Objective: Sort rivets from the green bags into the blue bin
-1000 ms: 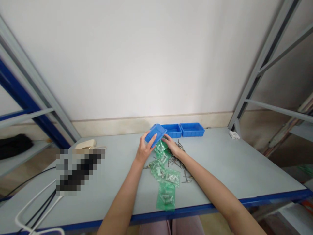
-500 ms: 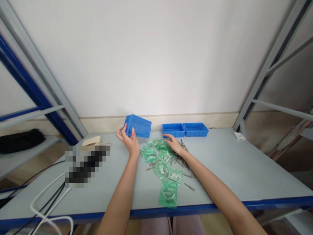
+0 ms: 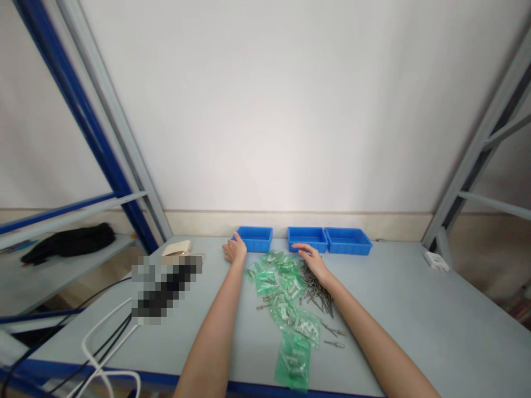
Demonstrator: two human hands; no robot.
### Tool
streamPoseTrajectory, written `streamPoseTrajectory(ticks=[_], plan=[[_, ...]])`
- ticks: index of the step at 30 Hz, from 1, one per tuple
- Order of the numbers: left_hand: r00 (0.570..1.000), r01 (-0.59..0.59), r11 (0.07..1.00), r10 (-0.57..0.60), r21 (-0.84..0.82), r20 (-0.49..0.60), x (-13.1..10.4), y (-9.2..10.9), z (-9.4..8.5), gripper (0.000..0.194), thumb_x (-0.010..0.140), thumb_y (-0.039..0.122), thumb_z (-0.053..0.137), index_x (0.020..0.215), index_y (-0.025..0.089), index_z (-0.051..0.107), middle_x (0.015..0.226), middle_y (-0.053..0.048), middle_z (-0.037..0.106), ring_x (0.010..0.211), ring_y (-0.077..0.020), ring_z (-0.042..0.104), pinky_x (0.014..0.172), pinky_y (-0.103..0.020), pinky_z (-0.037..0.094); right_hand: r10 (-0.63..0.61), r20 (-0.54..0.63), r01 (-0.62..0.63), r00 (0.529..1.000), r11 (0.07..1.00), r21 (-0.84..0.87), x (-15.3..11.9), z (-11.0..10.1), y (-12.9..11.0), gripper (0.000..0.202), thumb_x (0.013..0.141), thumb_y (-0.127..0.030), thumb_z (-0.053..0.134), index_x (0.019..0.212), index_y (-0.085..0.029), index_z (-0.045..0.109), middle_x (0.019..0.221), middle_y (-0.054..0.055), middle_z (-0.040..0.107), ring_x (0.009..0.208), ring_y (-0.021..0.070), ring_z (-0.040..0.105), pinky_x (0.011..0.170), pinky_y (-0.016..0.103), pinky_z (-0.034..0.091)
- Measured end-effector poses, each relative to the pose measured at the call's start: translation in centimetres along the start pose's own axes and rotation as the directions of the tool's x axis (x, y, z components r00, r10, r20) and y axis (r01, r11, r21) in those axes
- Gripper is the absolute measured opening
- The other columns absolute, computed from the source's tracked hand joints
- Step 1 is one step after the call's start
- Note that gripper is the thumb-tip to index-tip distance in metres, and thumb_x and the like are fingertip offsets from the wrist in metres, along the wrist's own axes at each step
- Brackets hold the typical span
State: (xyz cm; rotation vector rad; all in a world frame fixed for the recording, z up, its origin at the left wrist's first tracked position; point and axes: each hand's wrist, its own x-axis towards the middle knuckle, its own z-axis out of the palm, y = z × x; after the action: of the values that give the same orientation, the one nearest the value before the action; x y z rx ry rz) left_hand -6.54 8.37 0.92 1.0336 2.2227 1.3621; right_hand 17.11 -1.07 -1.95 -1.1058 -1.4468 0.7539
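My left hand [image 3: 235, 249] is closed on the left end of a shallow blue plastic tray [image 3: 256, 244], which rests upright on the table against the wall side. The thumb lies at the rim; the other fingers are partly hidden. My right hand [image 3: 314, 262] hovers or rests over a heap of thin metal pins with thicker ends [image 3: 317, 293], its fingers stretched out and holding nothing visible. Between my arms lie several green transparent bags [image 3: 293, 356] with small metal and pale parts inside. A loose metal pin [image 3: 334, 344] lies near the front.
Two more blue trays, a middle one [image 3: 307, 237] and a right one [image 3: 347, 241], stand side by side along the wall. A beige box [image 3: 177, 249], a blurred dark object [image 3: 166, 290] and white cables [image 3: 103, 326] are at left. A small white item [image 3: 436, 261] lies far right.
My left hand has turned the tilted tray upright and set it on the table by the wall. My right hand stays over the metal pins. The camera view has shifted.
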Motion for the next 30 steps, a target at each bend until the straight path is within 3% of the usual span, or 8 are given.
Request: streamPoseTrajectory(ticks=[6,15,21,23,24,26,29,30], plan=[[0.997,-0.05,0.997,0.046,0.06,0.065,-1.5,-0.2,0.9,0.042,0.082,0.046,0.039,0.098,0.016,0.063,0.121,-0.021,0.05,0.119,-0.0372,0.04,0.096,-0.055,0.029,-0.01,-0.011,0.011,1.0,0.999,0.031,0.1,-0.3,0.1,0.027,0.075,-0.027,0.049,0.093,-0.019,0.067,0.107,0.008,0.065,0.106,0.0223,0.055,0.097,0.039,0.036],[0.971,-0.169,0.984,0.157,0.055,0.181,-2.7,-0.6,1.2,0.039,0.083,0.045,0.04,0.093,0.017,0.066,0.115,-0.019,0.056,0.113,-0.0355,0.047,0.094,-0.053,0.033,-0.006,0.008,0.006,1.0,1.0,0.0,-0.2,-0.2,-0.3,0.027,0.075,-0.025,0.047,0.093,-0.019,0.067,0.106,0.007,0.065,0.103,0.0213,0.055,0.095,0.037,0.037],[0.952,-0.282,0.959,0.278,0.018,0.13,-3.1,0.1,-0.7,0.037,0.087,0.033,0.035,0.105,0.011,0.06,0.114,-0.02,0.055,0.116,-0.0309,0.044,0.097,-0.046,0.032,-0.047,-0.016,0.046,0.999,0.999,-0.027,0.2,-1.4,-1.1,0.026,0.076,-0.027,0.048,0.092,-0.018,0.066,0.102,0.007,0.066,0.098,0.02,0.057,0.091,0.035,0.04],[0.918,-0.382,0.924,0.382,-0.014,0.106,-4.2,0.7,-1.8,0.033,0.088,0.033,0.035,0.106,0.016,0.058,0.117,-0.014,0.054,0.115,-0.0269,0.043,0.097,-0.041,0.033,-0.037,0.023,0.038,0.999,0.999,-0.021,0.5,-2.5,-2.0,0.026,0.078,-0.03,0.048,0.092,-0.018,0.066,0.095,0.007,0.067,0.089,0.0188,0.059,0.085,0.034,0.043],[0.853,-0.513,0.856,0.516,-0.059,0.078,-5.0,0.9,-2.4,0.031,0.089,0.032,0.035,0.1,0.016,0.059,0.11,-0.013,0.057,0.11,-0.0257,0.046,0.096,-0.04,0.034,-0.027,0.064,0.029,0.998,0.999,-0.027,0.5,-3.2,-2.7,0.027,0.079,-0.032,0.048,0.093,-0.017,0.065,0.091,0.006,0.067,0.083,0.018,0.059,0.081,0.033,0.044],[0.636,-0.74,0.645,0.763,-0.191,0.117,-7.1,1.2,-3.5,0.033,0.091,0.03,0.03,0.083,0.019,0.06,0.092,-0.007,0.06,0.096,-0.0212,0.052,0.091,-0.035,0.036,0.0,0.174,0.016,0.985,0.996,-0.092,0.3,-4.8,-4.1,0.028,0.079,-0.035,0.049,0.094,-0.016,0.065,0.087,0.006,0.067,0.075,0.0165,0.058,0.075,0.031,0.045],[0.318,-0.847,0.409,0.902,-0.339,0.294,-10.8,1.2,-4.5,0.034,0.093,0.03,0.031,0.074,0.019,0.057,0.078,-0.003,0.059,0.079,-0.0172,0.053,0.078,-0.029,0.04,0.058,0.344,0.04,0.937,0.962,-0.271,-0.9,-7.0,-6.0,0.026,0.076,-0.037,0.057,0.091,-0.017,0.066,0.088,0.005,0.066,0.075,0.0159,0.056,0.07,0.028,0.042],[0.239,-0.866,0.358,0.91,-0.349,0.34,-12.0,1.1,-4.7,0.033,0.093,0.029,0.031,0.073,0.018,0.056,0.074,-0.003,0.059,0.076,-0.0168,0.052,0.074,-0.029,0.04,0.083,0.393,0.051,0.916,0.946,-0.319,-1.5,-7.6,-6.4,0.025,0.074,-0.037,0.06,0.09,-0.018,0.066,0.088,0.004,0.066,0.075,0.0158,0.055,0.07,0.027,0.042]])
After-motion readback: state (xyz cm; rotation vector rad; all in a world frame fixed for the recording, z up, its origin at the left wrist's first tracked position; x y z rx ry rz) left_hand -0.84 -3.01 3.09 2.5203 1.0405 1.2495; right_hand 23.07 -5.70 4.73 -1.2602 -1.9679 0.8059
